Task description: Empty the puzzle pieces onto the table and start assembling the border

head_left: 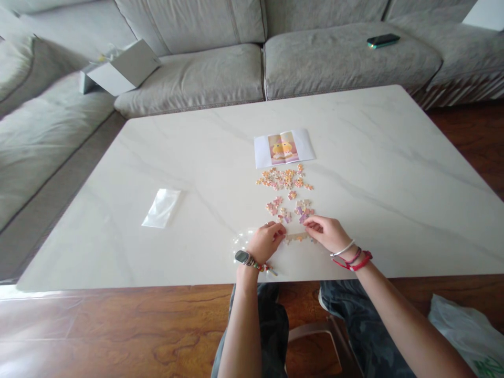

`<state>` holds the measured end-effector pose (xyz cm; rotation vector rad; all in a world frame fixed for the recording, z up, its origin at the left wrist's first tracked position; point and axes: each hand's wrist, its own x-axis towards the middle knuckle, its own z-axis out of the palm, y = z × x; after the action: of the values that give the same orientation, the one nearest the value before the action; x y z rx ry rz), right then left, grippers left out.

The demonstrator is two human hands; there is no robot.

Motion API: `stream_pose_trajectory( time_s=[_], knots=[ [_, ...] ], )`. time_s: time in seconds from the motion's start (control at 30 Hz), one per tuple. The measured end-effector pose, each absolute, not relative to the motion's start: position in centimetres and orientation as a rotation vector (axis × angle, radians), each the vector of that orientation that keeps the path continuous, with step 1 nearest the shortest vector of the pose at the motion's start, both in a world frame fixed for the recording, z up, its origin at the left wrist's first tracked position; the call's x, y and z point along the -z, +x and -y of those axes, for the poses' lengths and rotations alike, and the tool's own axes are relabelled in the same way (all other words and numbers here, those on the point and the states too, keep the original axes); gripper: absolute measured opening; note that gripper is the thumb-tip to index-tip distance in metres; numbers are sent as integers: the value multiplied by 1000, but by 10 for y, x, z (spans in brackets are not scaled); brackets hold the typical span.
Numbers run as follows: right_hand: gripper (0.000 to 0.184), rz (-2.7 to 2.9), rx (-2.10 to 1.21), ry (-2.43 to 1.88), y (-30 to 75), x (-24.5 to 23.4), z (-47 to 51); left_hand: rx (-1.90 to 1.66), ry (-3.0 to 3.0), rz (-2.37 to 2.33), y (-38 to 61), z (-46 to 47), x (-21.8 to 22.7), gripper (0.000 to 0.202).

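White marble desk (366, 178) carries puzzle pieces (282, 178) at twelve o'clock from the left hand (265, 241) and right hand (325, 233), both half-curled, fingertips at a strip of pieces (298, 237) between them, grip unclear, where a light, even touch suits such small pieces.

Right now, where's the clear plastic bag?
In the head view, the clear plastic bag lies on the tabletop, left of the jigsaw pieces.
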<state>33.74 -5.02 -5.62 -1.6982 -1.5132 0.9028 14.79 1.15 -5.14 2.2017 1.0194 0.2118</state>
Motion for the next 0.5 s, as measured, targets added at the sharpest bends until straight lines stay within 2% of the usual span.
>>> stream_pose_trajectory(
  time_s=[0.3,0.5],
  knots=[
    [14,1582,-880,-1697,340,57,50,-194,2192,-1047,143,-9,55,21],
    [14,1616,-849,-1702,341,56,51,-180,2213,-1036,143,-10,59,18]
  ],
)
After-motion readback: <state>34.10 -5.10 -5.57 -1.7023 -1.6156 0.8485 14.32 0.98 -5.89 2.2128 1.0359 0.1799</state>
